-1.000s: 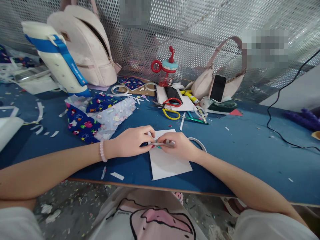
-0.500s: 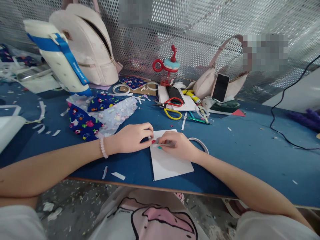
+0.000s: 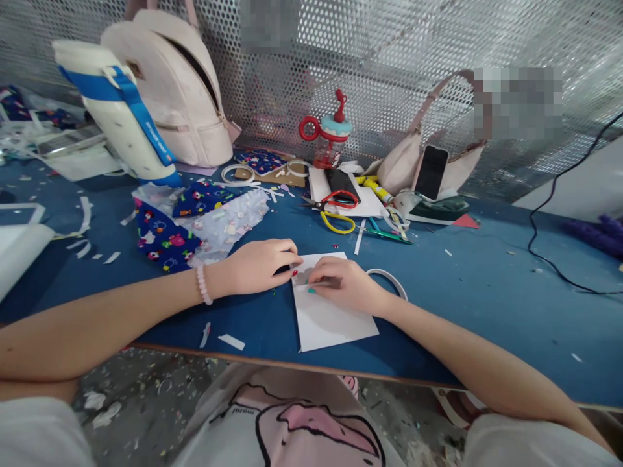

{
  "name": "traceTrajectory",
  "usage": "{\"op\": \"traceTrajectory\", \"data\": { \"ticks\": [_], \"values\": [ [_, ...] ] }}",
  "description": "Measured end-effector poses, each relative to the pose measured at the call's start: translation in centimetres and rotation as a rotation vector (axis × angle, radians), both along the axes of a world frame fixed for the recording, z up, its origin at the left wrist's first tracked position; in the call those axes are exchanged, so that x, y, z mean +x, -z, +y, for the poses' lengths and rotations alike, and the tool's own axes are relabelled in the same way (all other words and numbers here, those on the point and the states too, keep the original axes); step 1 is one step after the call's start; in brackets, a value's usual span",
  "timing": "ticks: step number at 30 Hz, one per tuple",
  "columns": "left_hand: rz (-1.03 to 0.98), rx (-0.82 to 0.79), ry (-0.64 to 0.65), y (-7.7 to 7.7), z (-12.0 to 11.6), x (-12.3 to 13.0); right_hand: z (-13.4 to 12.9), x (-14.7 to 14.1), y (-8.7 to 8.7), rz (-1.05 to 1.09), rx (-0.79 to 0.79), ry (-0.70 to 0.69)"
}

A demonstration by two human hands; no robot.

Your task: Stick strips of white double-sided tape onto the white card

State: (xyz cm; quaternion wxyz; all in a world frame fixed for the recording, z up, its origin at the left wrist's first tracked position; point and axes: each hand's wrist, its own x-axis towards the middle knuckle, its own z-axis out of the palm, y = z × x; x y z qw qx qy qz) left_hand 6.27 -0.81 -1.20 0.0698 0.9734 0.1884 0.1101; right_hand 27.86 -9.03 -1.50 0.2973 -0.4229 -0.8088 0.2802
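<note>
A white sheet of card lies flat on the blue table near its front edge. My left hand rests at the card's upper left corner, fingers curled, fingertips touching the edge. My right hand lies on the card's top part and pinches a thin grey strip against it. What my left fingers hold, if anything, is hidden. A pink bead bracelet sits on my left wrist. A roll of white tape lies just behind my right wrist.
Patterned fabric pieces lie to the left. Red and yellow scissors sit behind the card, with a phone leaning on a pink bag. A backpack and bottle stand at back left. A black cable runs on the right.
Both hands stayed on the card's top edge; the left hand drew back slightly to the left, and the right hand pressed the strip lower onto the card.
</note>
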Motion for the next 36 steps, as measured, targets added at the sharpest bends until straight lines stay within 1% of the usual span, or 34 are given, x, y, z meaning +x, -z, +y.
{"op": "traceTrajectory", "data": {
  "ticks": [3,6,10,13,18,30,36],
  "values": [
    [0.016,-0.013,0.023,-0.1,0.1,-0.1,0.1,-0.1,0.1,-0.020,0.021,0.010],
    [0.049,-0.042,0.088,-0.3,0.5,-0.3,0.2,-0.1,0.2,-0.053,0.079,-0.005],
    [0.072,-0.116,0.187,-0.4,1.7,-0.6,0.3,-0.2,0.2,-0.099,0.142,-0.036],
    [0.075,-0.176,0.221,-0.4,2.3,-0.7,0.2,-0.3,0.3,-0.142,0.161,-0.041],
    [0.069,-0.184,0.220,-0.4,2.3,-0.7,0.1,-0.3,0.6,-0.167,0.207,-0.039],
    [0.087,-0.135,0.226,-0.6,2.0,-0.7,0.1,0.0,0.8,-0.237,0.424,-0.121],
    [0.091,-0.131,0.228,-0.6,2.0,-0.6,0.3,0.3,1.1,-0.233,0.450,-0.152]
  ]
}}
